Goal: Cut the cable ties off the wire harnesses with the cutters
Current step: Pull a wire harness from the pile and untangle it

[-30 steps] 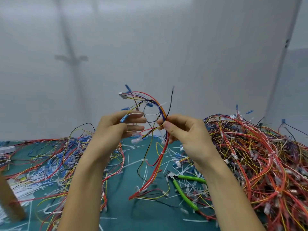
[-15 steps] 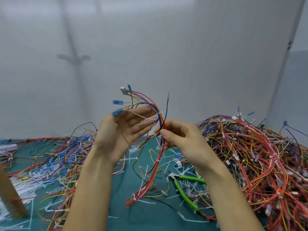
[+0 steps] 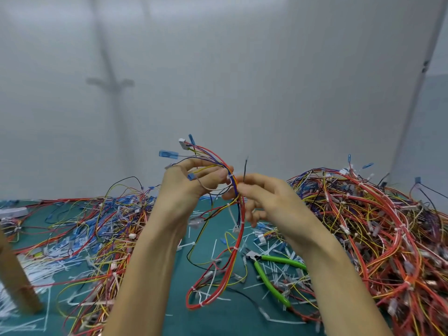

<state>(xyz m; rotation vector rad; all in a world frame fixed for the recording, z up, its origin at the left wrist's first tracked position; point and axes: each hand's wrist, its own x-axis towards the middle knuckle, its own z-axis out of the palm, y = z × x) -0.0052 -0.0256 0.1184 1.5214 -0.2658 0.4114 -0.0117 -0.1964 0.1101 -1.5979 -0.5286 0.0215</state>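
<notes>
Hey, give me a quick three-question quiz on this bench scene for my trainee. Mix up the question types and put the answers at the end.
1. True or false: the right hand holds the cutters.
2. What do the left hand and the right hand both grip? A) one harness B) a loose tie C) nothing
3. Fill in: the taller pile lies on the person's ____ side.
Key: 1 false, they lie on the table; 2 A; 3 right.
</notes>
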